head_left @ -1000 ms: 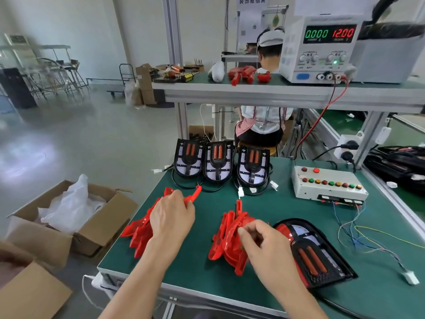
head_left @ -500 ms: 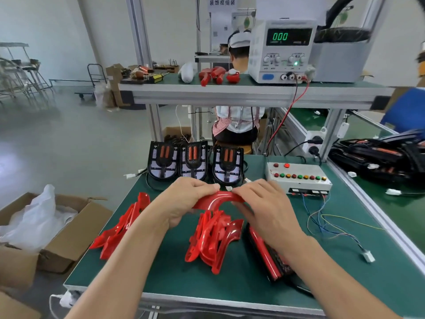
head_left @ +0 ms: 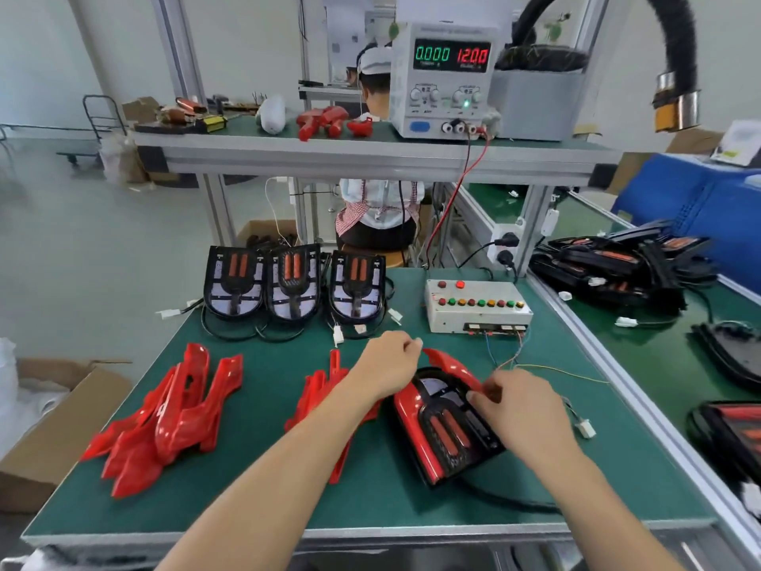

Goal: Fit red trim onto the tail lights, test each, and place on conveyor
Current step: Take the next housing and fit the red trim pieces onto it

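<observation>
A black tail light [head_left: 449,436] lies on the green bench in front of me, with a red trim piece [head_left: 412,418] arched over its left side and top. My left hand [head_left: 387,368] pinches the trim at its top end. My right hand [head_left: 514,410] grips the trim's right end against the light. Partly hidden under my left forearm is a stack of red trims [head_left: 321,393], and a second pile of red trims [head_left: 169,418] lies further left. Three untrimmed tail lights [head_left: 294,282] stand in a row at the back.
A white test box [head_left: 473,307] with coloured buttons sits back right, loose wires and a white connector [head_left: 584,428] trailing from it. A power supply [head_left: 447,76] stands on the upper shelf. More tail lights [head_left: 617,261] lie on the conveyor at right. Cardboard boxes [head_left: 53,422] sit left. A person sits behind the bench.
Both hands have carried the red trim from above the stack rightward and down onto the tail light, which now lies face up with the trim around its edge.
</observation>
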### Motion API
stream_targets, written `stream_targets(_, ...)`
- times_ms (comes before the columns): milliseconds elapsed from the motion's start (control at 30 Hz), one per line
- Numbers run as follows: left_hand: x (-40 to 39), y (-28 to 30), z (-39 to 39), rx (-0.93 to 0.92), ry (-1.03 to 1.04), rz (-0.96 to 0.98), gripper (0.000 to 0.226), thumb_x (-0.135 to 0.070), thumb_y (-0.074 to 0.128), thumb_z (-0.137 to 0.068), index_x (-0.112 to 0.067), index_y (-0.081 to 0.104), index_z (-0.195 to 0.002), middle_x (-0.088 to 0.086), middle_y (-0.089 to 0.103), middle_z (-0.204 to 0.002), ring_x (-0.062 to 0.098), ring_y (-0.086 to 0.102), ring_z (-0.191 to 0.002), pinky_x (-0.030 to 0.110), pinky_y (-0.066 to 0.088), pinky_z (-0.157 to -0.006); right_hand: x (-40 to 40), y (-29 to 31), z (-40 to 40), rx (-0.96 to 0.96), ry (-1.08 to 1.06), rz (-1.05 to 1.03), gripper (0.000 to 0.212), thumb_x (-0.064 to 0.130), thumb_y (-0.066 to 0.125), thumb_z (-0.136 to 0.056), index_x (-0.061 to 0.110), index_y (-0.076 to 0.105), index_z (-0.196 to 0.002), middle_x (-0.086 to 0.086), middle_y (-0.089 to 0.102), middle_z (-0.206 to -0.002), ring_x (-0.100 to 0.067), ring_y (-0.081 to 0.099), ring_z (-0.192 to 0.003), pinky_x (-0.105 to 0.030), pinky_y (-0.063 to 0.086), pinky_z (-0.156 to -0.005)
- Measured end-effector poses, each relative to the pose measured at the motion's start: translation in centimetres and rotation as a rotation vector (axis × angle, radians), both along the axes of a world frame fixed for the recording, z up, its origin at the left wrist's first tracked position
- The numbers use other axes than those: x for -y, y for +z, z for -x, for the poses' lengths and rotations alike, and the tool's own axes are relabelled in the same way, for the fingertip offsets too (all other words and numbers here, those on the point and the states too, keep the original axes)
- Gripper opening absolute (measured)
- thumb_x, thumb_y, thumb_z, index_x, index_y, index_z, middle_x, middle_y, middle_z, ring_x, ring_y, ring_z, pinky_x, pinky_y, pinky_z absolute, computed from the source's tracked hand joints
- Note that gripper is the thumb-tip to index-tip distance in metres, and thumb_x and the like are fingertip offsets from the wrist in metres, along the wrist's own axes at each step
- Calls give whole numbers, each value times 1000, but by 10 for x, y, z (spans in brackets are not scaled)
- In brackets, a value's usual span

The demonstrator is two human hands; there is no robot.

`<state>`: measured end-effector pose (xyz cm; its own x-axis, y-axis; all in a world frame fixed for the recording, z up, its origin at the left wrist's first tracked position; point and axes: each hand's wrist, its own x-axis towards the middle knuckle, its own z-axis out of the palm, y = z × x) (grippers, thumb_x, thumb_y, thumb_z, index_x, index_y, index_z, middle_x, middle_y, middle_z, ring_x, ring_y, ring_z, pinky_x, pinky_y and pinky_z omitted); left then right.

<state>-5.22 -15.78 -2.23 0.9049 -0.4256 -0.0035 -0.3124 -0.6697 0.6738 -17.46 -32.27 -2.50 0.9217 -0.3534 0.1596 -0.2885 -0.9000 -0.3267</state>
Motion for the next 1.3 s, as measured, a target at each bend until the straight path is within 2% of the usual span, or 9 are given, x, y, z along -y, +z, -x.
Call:
stream_targets(233, 14, -9, -16, -171, -136, -90, 47, -45, 26, -110, -13, 56, -95, 13, 65, -110, 27, 58, -104, 39, 43, -99, -13, -5, 2, -15, 33, 109, 37, 54, 58, -89, 18, 61, -79, 0, 46, -81, -30, 60, -88, -34, 39, -66)
stream_targets(333, 14, -11, -19, -267, -168, -87, 52, -47, 28, -109, -10, 58, -89, 10, 65, -100, 28, 62, -101, 40, 45, -101, -14, -9, -1, -18, 37, 127, 33, 52, 61, -91, 20, 59, -81, 1, 44, -83, -29, 61, -91, -33, 36, -67)
stream_targets(433, 12, -13, -20, -332, -173, -77, 58, -48, 30, -109, -5, 67, -98, 12, 70, -115, 28, 64, -110, 45, 44, -108, -13, -16, 1, 2, 20, 116, 34, 53, 62, -91, 19, 65, -89, 1, 49, -87, -27, 60, -93, -34, 41, -71)
stream_targets(533, 14, -13, -21, -332, -200, -97, 57, -49, 30, -109, -6, 65, -99, 17, 69, -114, 29, 66, -107, 42, 47, -103, -10, -25, 4, 54, -7, 78, 32, 52, 65, -90, 20, 70, -93, 2, 55, -90, -24, 59, -92, -35, 46, -74)
stream_targets(667, 18, -13, -22, -293, -222, -153, 51, -49, 32, -108, -18, 55, -76, -3, 60, -85, 11, 55, -78, 33, 40, -82, -7, -28, 4, 100, -42, -66, 27, 49, 72, -86, 23, 72, -94, 5, 55, -88, -22, 58, -90, -35, 47, -75)
stream_targets(800, 21, -11, -22, -226, -256, -241, 48, -50, 32, -108, -15, 61, -91, 4, 64, -106, 20, 58, -96, 35, 42, -88, -8, -31, 7, 122, -68, -150, 27, 51, 72, -86, 26, 75, -97, 8, 52, -86, -20, 58, -86, -35, 48, -71)
stream_targets(967, 24, -13, -23, -189, -280, -281, 50, -47, 37, -107, -5, 64, -97, 14, 67, -108, 31, 64, -101, 36, 43, -79, -5, -35, 14, 102, -30, -178, 32, 54, 59, -94, 33, 74, -112, 8, 55, -89, -21, 61, -90, -36, 48, -73)
stream_targets(1233, 24, -10, -22, -136, -277, -219, 42, -42, 41, -107, -10, 59, -87, 9, 64, -94, 21, 57, -84, 35, 43, -75, 1, -35, 21, 116, -24, -204, 24, 48, 66, -91, 32, 73, -108, 10, 65, -100, -17, 62, -94, -37, 50, -82)
stream_targets(1300, 23, -8, -21, -151, -267, -164, 40, -39, 44, -107, -7, 65, -95, 7, 67, -101, 21, 61, -90, 36, 48, -82, -2, -35, 19, 137, -46, -197, 21, 48, 66, -90, 33, 71, -104, 12, 65, -101, -14, 62, -92, -36, 50, -80)
